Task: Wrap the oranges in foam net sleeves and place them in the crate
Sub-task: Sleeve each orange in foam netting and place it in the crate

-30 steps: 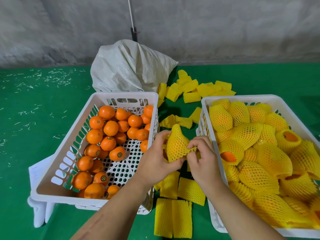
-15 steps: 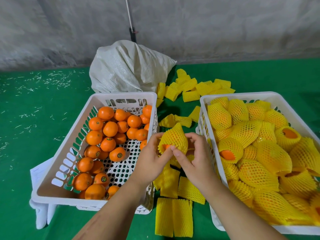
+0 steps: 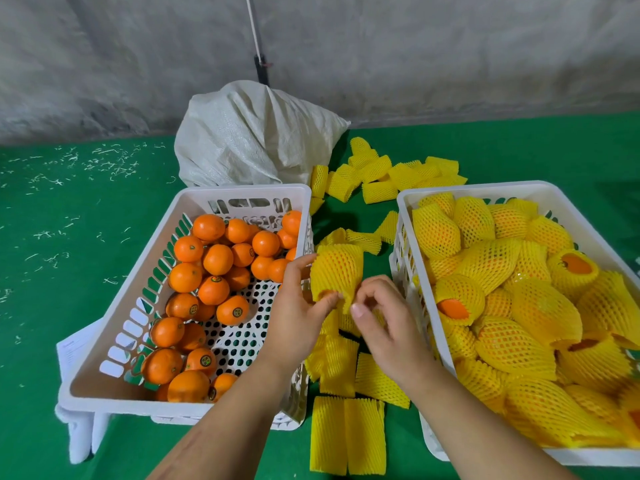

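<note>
Left hand (image 3: 298,306) grips the netted orange (image 3: 337,271) between the crates while the right hand (image 3: 384,317) pinches the sleeve's edge, tidying it for packing.

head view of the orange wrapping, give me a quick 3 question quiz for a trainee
1. True or false: the crate of bare oranges sits on the person's left side.
2. What does the left hand hold?
A. a bare orange
B. an orange in a foam net sleeve
C. the white sack
3. Fill in: the flat unused sleeves nearest the person lie ___ the two crates.

Key
1. True
2. B. The right hand is at the sleeve's lower edge; whether it pinches it is unclear.
3. Between: the left crate and the right crate of wrapped oranges.
</note>
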`<action>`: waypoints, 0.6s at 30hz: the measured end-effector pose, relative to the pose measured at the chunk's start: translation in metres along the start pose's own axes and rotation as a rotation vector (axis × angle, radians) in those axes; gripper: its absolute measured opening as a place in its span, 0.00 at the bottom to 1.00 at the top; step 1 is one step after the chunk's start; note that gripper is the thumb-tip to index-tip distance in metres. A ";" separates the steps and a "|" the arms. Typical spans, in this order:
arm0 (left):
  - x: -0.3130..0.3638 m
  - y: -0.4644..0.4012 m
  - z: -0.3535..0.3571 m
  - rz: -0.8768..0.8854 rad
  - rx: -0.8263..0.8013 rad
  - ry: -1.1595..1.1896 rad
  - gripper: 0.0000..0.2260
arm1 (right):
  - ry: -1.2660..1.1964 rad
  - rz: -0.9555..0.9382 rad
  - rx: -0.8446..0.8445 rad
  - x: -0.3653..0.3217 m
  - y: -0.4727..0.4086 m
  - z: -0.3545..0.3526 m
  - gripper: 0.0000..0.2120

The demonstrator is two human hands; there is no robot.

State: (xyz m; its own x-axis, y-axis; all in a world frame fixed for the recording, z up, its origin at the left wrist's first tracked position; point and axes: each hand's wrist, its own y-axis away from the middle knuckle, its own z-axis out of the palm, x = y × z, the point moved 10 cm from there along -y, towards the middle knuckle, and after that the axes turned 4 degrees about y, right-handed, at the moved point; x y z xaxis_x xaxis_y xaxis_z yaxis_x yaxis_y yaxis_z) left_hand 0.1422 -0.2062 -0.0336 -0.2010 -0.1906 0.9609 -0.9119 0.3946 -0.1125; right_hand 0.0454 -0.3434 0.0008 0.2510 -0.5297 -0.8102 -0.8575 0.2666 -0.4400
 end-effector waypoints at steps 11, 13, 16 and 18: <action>0.007 0.006 0.017 0.151 -0.171 -0.210 0.38 | -0.274 0.533 0.015 0.043 0.017 -0.002 0.38; 0.003 0.008 0.009 0.125 -0.103 -0.117 0.34 | -0.247 0.507 0.185 0.041 0.031 -0.047 0.40; -0.005 0.008 -0.005 0.043 0.000 0.033 0.25 | 0.083 0.443 0.350 0.030 0.067 -0.128 0.42; -0.010 0.007 -0.010 -0.009 0.052 0.119 0.20 | 0.475 0.500 0.234 0.033 0.091 -0.156 0.45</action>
State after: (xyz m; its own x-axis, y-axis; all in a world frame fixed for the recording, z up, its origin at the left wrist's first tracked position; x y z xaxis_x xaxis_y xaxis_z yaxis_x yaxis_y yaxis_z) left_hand 0.1411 -0.1920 -0.0412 -0.1520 -0.0850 0.9847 -0.9313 0.3460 -0.1139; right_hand -0.0944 -0.4625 -0.0048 -0.4135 -0.5774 -0.7040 -0.6867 0.7055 -0.1753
